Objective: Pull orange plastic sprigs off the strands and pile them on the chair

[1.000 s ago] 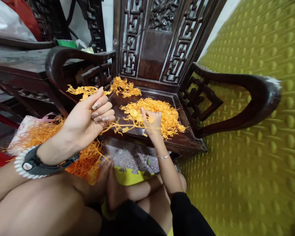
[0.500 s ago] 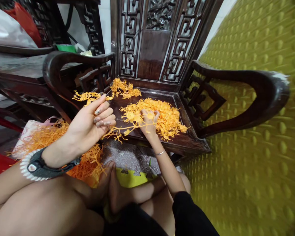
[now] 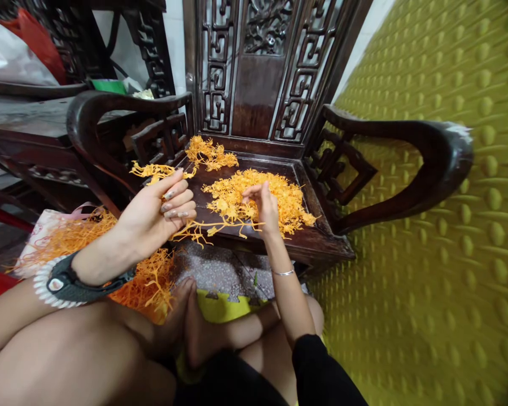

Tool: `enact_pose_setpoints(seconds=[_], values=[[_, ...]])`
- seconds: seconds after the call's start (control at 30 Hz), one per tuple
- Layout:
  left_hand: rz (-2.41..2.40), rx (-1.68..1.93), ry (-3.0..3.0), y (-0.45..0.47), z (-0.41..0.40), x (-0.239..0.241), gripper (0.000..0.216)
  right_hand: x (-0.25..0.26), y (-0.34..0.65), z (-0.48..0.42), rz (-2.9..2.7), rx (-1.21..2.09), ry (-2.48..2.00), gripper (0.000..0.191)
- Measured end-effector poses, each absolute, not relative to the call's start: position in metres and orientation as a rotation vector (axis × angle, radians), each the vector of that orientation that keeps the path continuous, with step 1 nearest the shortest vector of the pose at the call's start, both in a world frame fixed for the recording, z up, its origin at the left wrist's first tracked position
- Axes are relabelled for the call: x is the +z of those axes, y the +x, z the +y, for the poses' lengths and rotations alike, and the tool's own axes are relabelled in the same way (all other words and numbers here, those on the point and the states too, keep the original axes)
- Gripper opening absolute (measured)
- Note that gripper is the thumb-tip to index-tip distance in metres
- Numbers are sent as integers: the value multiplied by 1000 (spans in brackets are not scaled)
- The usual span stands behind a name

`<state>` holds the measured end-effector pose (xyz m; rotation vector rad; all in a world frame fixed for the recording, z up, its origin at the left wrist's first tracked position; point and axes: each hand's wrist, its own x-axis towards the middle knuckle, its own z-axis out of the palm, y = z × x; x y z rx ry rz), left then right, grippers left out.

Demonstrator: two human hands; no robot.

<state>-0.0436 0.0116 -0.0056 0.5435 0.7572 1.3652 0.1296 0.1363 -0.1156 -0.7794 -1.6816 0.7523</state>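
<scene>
My left hand (image 3: pixel 156 211), fingers curled closed, grips a bunch of thin yellow-orange branching plastic stems (image 3: pixel 152 169). One end of the bunch sticks out above the thumb. Another branched stem (image 3: pixel 226 226) trails from below the fingers toward my right wrist. My right hand (image 3: pixel 267 208) hovers over the front of a heap of small spiky yellow-orange plastic pieces (image 3: pixel 279 194), fingers loosely bent and apart, with nothing visible in them. The heap lies on a dark carved wooden chair seat (image 3: pixel 201 194). A smaller clump of similar pieces (image 3: pixel 211 153) sits toward the back left.
Beside my left knee, a pale bag (image 3: pixel 40 228) stands with a large tangle of orange stems (image 3: pixel 152 276). Curved chair arms (image 3: pixel 410 127) rise on both sides of the seat. A yellow bumpy mat (image 3: pixel 427 293) stands upright at the right. My bare feet rest below the seat.
My right hand has lifted off the heap and shifted slightly right, its fingers loosening. The round flower-like pieces at its fingers now lie on the heap. My left hand keeps its grip.
</scene>
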Motion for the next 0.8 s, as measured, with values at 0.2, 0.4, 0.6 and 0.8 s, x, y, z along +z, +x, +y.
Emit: enact_pose_setpoints(seconds=[0.2, 0.4, 0.6, 0.8], values=[[769, 1348, 627, -46, 11, -4, 48, -90, 169, 102, -1895, 1151, -542, 46], [799, 1229, 622, -49, 10, -16, 47, -98, 177, 52, -1502, 798, -578, 14], [686, 1053, 570, -35, -1, -14, 48, -101, 178, -8, -1055, 357, -467, 19], [592, 1066, 499, -7, -3, -4, 52, -97, 167, -2, -627, 299, -434, 31]])
